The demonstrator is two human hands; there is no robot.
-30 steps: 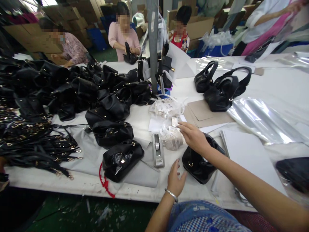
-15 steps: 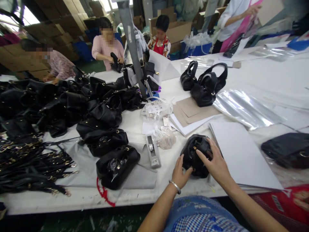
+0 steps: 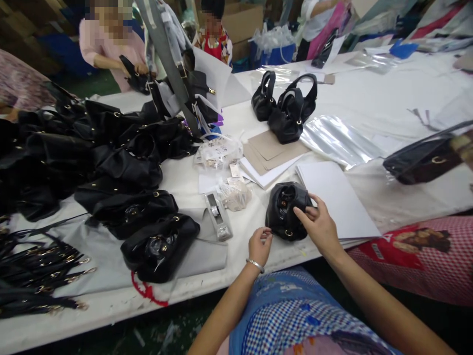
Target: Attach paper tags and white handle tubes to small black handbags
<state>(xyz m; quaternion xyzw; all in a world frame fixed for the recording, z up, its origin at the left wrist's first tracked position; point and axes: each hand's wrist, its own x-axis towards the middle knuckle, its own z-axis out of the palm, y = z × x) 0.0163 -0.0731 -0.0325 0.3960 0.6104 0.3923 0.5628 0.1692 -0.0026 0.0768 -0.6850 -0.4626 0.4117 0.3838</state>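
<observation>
A small black handbag [image 3: 287, 209] stands on the white table in front of me, its top gaping and clear plastic showing inside. My right hand [image 3: 320, 224] grips its right side, thumb at the front and fingers bent at the upper edge. Beside the bag's lower left corner is my left hand [image 3: 259, 245], fingers loosely curled with a gap to the thumb and nothing visible in it. A tape dispenser [image 3: 219, 219] lies left of the bag, near a plastic bag of small pale items [image 3: 234, 193].
Black handbags [image 3: 158, 246] are piled on the left, with straps [image 3: 44, 276] in front. White sheets [image 3: 334, 197], brown card [image 3: 271, 150] and clear film [image 3: 340, 140] lie right and behind. A slanted grey post [image 3: 170, 69] rises mid-table. Co-workers stand across and at right.
My left hand has drawn back from the handbag's front to its lower left. The right hand has shifted from the top to its right side. The view has swung right.
</observation>
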